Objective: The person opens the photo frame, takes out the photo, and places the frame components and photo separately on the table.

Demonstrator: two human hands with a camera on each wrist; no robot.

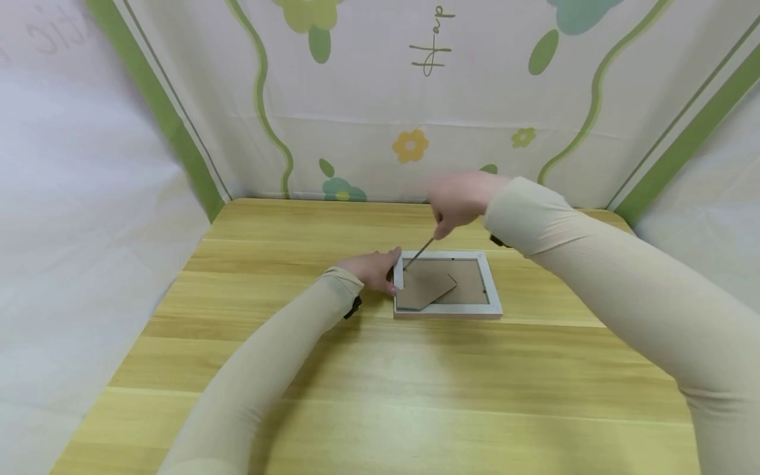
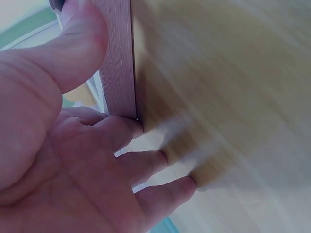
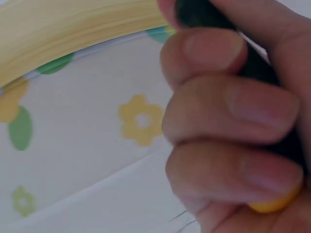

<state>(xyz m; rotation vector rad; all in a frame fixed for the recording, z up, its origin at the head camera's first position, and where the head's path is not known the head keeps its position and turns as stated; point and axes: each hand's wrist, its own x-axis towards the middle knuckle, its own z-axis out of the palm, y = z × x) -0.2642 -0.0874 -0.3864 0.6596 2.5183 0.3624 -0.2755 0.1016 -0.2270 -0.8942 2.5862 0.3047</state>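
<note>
Here, a picture frame (image 1: 463,309) lies flat on the table (image 1: 356,376), back upward. Seated within its border is a brown backing board (image 1: 471,274), over whose left part lies a flat stand (image 1: 424,290) of similar brown, cut with angled corners. The border is a white rectangle bearing small dark tabs along its inner edge; its outer side, seen from the left wrist, shows fine, wood-like lines. The right hand (image 1: 462,200), above the frame's far side, grasps a screwdriver (image 1: 419,253), fingers curled round its dark, rounded handle (image 3: 260,68) with an orange end. The thin, straight shaft slants down to the frame's far left inner corner; whether its tip touches cannot be told. The left hand (image 1: 373,269), at the frame's left side, is unclenched, thumb against the side, other fingers extended toward the table. Beneath the frame, the table is yellowish, with wood-grain bands; beyond it hangs a creased white cloth (image 1: 356,92) printed with flowers.
</note>
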